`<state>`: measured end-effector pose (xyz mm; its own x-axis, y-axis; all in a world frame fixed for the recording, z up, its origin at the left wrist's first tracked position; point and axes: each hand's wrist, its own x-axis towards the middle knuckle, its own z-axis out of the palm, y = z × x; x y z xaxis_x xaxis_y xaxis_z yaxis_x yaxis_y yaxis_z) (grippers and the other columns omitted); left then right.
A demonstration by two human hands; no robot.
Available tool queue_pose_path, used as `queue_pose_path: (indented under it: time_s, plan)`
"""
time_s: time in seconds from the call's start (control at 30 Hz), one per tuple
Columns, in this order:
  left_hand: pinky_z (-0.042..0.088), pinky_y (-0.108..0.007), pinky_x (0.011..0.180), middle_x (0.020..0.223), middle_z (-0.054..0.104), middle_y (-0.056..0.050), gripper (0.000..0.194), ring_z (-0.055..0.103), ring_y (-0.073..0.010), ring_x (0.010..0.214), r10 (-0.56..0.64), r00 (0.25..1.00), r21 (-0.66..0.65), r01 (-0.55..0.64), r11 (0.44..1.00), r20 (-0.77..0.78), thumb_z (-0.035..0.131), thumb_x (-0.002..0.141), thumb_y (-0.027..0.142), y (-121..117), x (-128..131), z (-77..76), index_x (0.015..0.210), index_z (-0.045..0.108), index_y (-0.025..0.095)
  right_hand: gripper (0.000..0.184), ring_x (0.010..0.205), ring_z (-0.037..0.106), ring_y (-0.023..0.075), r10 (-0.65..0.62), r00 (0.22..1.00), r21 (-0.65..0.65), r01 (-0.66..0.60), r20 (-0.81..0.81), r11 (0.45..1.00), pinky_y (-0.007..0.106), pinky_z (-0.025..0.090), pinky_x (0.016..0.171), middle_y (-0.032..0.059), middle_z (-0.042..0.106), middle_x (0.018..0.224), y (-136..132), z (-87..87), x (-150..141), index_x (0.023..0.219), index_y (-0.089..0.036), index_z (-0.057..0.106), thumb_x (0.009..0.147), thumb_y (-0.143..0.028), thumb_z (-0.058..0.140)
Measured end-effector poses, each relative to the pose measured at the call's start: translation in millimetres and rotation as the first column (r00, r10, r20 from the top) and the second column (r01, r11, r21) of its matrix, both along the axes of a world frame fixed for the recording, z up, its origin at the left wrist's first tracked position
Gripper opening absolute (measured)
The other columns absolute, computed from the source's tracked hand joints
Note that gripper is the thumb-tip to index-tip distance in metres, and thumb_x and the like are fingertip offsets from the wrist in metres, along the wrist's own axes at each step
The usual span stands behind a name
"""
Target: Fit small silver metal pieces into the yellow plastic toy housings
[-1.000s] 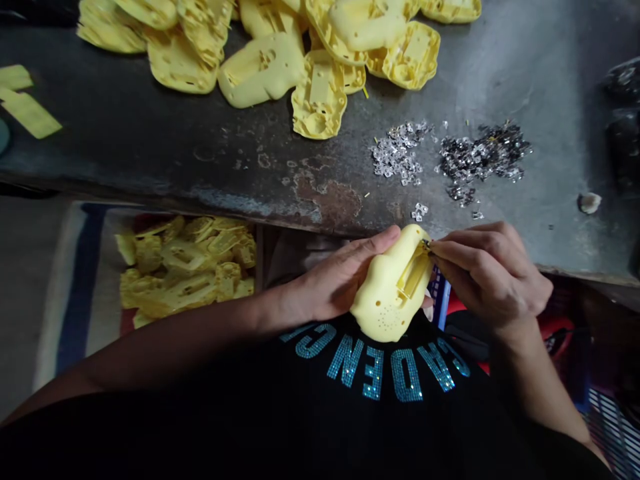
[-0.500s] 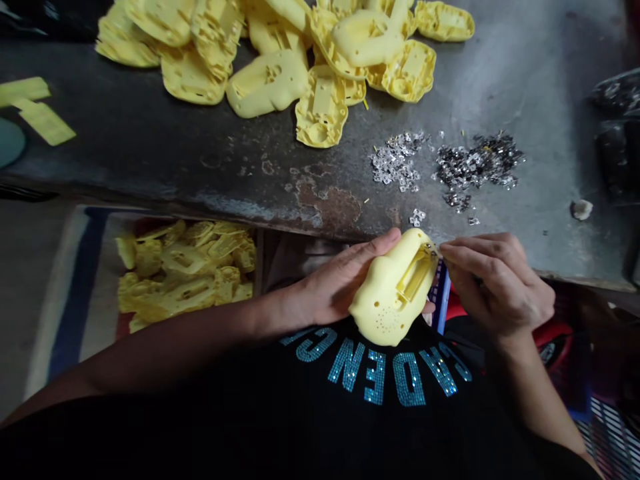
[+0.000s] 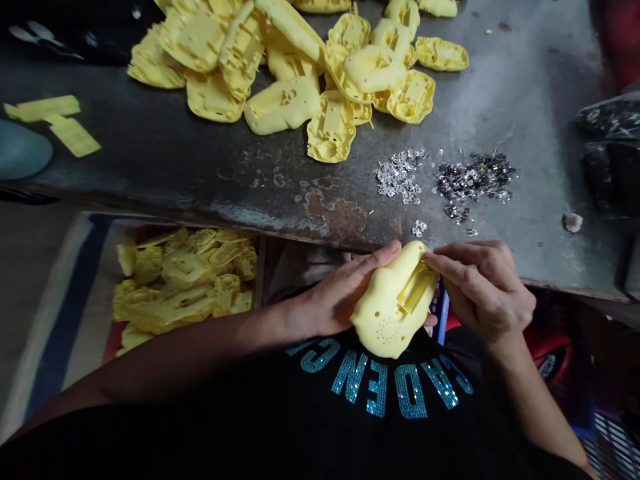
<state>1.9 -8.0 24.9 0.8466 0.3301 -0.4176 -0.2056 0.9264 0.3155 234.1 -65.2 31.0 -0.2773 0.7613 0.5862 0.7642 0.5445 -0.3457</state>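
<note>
My left hand (image 3: 343, 290) is wrapped round a yellow plastic shell (image 3: 383, 300), held tilted in front of my chest just below the table edge. The shell has a long open slot, a few screw holes and a patch of tiny round holes at its lower end. At the slot's upper end, the bunched fingertips of my right hand (image 3: 485, 287) press against the shell. Whatever is between those fingertips is hidden. Beyond the shell, a few small metal contact plates (image 3: 419, 228) lie on the table near its edge.
Two heaps of small metal plates, one pale (image 3: 400, 177) and one darker (image 3: 475, 177), lie on the dark metal table (image 3: 175, 167). More yellow shells (image 3: 283, 103) are piled at the back. Below, at left, a box holds yellow parts (image 3: 185, 280). Black plastic bags (image 3: 613, 153) sit at right.
My right hand has moved slightly left, its fingertips now covering the slot's upper end, where small metal bits showed before. The left hand keeps its hold on the shell. The view has shifted slightly.
</note>
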Motion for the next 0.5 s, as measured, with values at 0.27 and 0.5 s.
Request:
queue_pose_path:
  time_s: [0.27, 0.5]
  plan:
    - [0.064, -0.03, 0.077, 0.106, 0.086, -0.011, 0.076, 0.081, -0.0231, 0.083, 0.217, 0.974, 0.203, -0.201, 0.958, -0.06, 0.093, 0.088, 0.06, -4.6, 4.9, -2.9, 0.146, 0.071, 0.018, 0.033, 0.1, 0.077, 0.0223, 0.012, 0.942, -0.437, -0.166, -0.335, 0.884, 0.034, 0.064, 0.078, 0.0046, 0.081, 0.118, 18.6, 14.8, 10.7, 0.131, -0.033, 0.08, 0.099, -0.026, 0.086]
    - [0.057, -0.029, 0.083, 0.109, 0.084, -0.008, 0.078, 0.077, -0.024, 0.096, 0.176, 0.966, 0.537, -0.049, 0.842, -0.188, 0.079, 0.098, 0.069, -11.0, -20.8, 0.9, 0.16, 0.067, 0.023, 0.022, 0.082, 0.075, 0.0166, 0.014, 0.933, -0.456, -0.188, -0.358, 0.87, 0.029, 0.063, 0.074, -0.0003, 0.08, 0.1, 23.4, 11.5, 4.2, 0.119, -0.027, 0.078, 0.099, -0.029, 0.087]
